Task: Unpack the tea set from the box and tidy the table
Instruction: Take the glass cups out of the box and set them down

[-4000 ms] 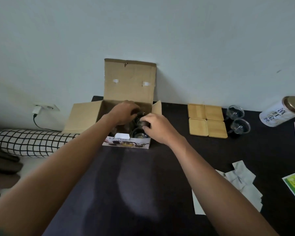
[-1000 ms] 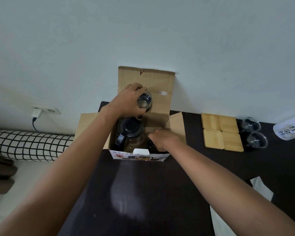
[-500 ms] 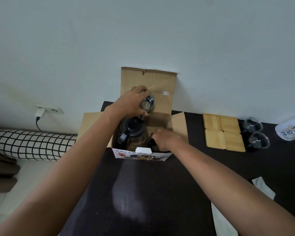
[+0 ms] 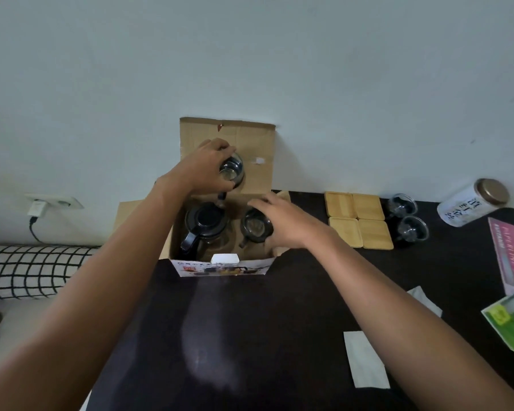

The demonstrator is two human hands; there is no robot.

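An open cardboard box (image 4: 258, 137) stands at the back of the dark table (image 4: 250, 336) against the wall. My left hand (image 4: 204, 169) grips a small glass cup (image 4: 231, 172) held up above the box. My right hand (image 4: 282, 223) grips a second glass cup (image 4: 254, 228) just above the box's right side. A black-lidded glass teapot (image 4: 205, 229) sits in the left half of the box. Two more glass cups (image 4: 408, 219) stand on the table beside four square bamboo coasters (image 4: 358, 219).
A white tin with a gold lid (image 4: 472, 206) lies at the far right, with a pink box (image 4: 508, 256) and a green packet (image 4: 511, 318) nearer. White paper pieces (image 4: 365, 363) lie front right. A checked bolster (image 4: 33, 271) and a wall socket (image 4: 54, 201) are on the left.
My right hand has lifted a second cup up out of the box's right side. My left hand still holds its cup up above the box.
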